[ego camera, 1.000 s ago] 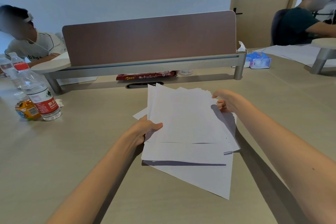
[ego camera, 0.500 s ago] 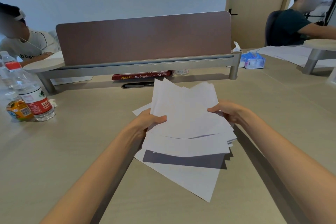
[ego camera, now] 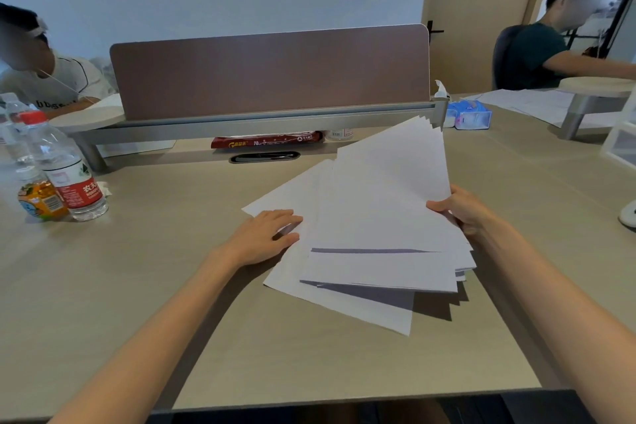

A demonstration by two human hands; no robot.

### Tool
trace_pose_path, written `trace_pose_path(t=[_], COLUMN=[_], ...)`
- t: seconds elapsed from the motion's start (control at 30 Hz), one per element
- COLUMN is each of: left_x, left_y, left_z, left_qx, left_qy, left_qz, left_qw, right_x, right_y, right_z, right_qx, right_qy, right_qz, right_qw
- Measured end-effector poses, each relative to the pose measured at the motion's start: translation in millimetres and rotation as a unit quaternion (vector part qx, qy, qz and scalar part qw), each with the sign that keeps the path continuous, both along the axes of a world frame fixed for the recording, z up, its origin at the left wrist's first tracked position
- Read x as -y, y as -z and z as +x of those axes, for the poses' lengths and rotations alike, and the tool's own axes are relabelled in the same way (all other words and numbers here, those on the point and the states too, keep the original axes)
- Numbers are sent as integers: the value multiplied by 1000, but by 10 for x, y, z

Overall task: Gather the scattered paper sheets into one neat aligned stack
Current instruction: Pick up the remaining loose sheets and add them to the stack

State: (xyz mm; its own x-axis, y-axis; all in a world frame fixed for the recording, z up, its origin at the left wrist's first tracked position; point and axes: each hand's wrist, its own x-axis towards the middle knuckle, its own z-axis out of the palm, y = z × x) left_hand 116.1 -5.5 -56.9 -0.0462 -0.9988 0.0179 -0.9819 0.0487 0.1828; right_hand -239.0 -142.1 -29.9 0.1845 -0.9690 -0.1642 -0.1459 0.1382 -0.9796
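Head view: fanned bundle of white paper sheets (ego camera: 378,210), edges unaligned.
Right hand (ego camera: 461,210) pinches the bundle's right edge, thumb on top, bundle raised and tilted above beige wooden table (ego camera: 120,268). Left hand (ego camera: 265,237) lies flat, fingers straight, on single white sheet (ego camera: 289,268) lying on the table.

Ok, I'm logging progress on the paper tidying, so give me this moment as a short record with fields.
left hand: flat, pressing the bottom sheets onto the table
right hand: grips the right edge of a fanned paper bundle, lifted
alignment: none yet; corners splay out
nearby: water bottle far left, tissue pack back right
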Motion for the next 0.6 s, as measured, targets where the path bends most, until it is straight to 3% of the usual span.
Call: trace_pose_path(t=[0.1, 0.2, 0.27, 0.37, 0.47, 0.6], left_x=[-49, -92, -95, -53, 96, 271], left_y=[-35, -71, -107, -130, -148, -106], left_z=[-61, -62, -23, 101, 273, 409], left_qx=[65, 65, -32, -164, -136, -36], left_qy=[-39, -49, -56, -133, -260, -369], left_qz=[-14, -19, -40, -121, -148, -54], left_qw=[997, 997, 997, 970, 944, 927], right_x=[-65, -95, -100, -132, -112, -104], right_y=[3, -11, -31, -58, -56, -3], right_z=[0, 10, 32, 116, 227, 381], right_qx=[16, 13, 16, 24, 27, 33], right_qy=[-11, -29, -33, -55, -68, -75], right_qz=[11, 12, 16, 28, 33, 45], right_qw=[1000, 999, 999, 998, 997, 996])
